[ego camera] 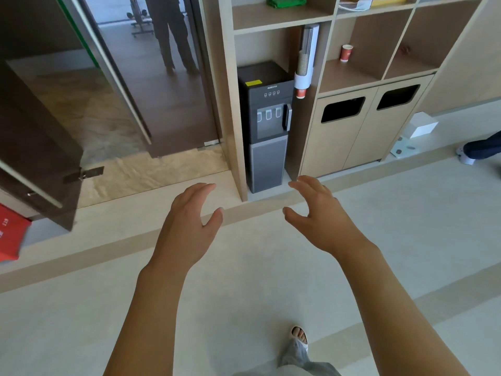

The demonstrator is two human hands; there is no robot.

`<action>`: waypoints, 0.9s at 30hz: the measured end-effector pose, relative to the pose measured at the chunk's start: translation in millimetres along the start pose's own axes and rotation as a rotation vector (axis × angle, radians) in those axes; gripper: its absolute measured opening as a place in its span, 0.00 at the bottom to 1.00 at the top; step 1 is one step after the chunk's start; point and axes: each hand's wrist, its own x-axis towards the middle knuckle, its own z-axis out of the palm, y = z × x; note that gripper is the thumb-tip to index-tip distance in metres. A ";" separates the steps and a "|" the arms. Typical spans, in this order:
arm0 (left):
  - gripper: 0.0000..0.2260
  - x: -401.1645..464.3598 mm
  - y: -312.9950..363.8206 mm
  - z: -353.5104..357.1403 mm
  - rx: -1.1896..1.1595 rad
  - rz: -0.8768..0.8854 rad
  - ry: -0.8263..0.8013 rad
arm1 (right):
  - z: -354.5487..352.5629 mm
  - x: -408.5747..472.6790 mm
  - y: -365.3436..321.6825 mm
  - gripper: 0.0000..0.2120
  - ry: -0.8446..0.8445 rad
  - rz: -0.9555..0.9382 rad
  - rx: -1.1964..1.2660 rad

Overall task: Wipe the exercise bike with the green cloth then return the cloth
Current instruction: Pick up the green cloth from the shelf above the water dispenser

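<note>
The green cloth point(286, 1) lies folded on a high shelf of the wooden shelving unit point(280, 21), at the top edge of the head view. My left hand point(188, 226) and my right hand point(317, 215) are both stretched out in front of me, low above the floor, fingers relaxed and holding nothing. Both hands are far below the cloth. No exercise bike is in view.
A black water dispenser point(267, 123) stands in the shelf's lower bay, with a cup holder point(305, 63) beside it. Two bin openings point(343, 108) sit to the right. An open glass door point(40, 147) is at left. A person's legs point(176, 36) stand beyond the doorway.
</note>
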 end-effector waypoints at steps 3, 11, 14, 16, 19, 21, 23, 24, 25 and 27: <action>0.22 40.7 24.4 17.3 -0.002 0.000 -0.001 | -22.5 40.1 24.8 0.30 0.006 -0.009 0.008; 0.22 117.9 69.2 61.4 0.050 -0.031 -0.001 | -55.1 120.3 91.6 0.30 0.008 -0.011 0.047; 0.22 144.1 74.3 71.1 0.062 -0.040 -0.010 | -58.1 142.1 109.2 0.30 0.001 0.000 0.063; 0.22 162.9 75.3 76.4 0.068 -0.044 -0.012 | -58.3 158.6 116.8 0.30 -0.003 0.002 0.068; 0.22 190.2 71.2 84.6 0.074 -0.041 -0.024 | -56.0 189.2 122.6 0.30 -0.011 0.010 0.082; 0.22 211.0 63.9 90.8 0.089 -0.042 -0.035 | -52.6 211.8 125.0 0.30 -0.015 0.026 0.084; 0.22 233.8 54.8 96.2 0.104 -0.039 -0.046 | -48.4 234.8 126.3 0.30 -0.016 0.034 0.076; 0.22 246.9 49.8 98.5 0.104 -0.035 -0.048 | -46.6 247.4 126.9 0.30 -0.014 0.034 0.067; 0.22 260.4 44.5 100.2 0.101 -0.032 -0.049 | -45.3 260.5 126.6 0.30 -0.011 0.035 0.057; 0.22 290.8 34.7 101.1 0.091 -0.024 -0.053 | -45.5 288.6 123.7 0.30 -0.006 0.040 0.047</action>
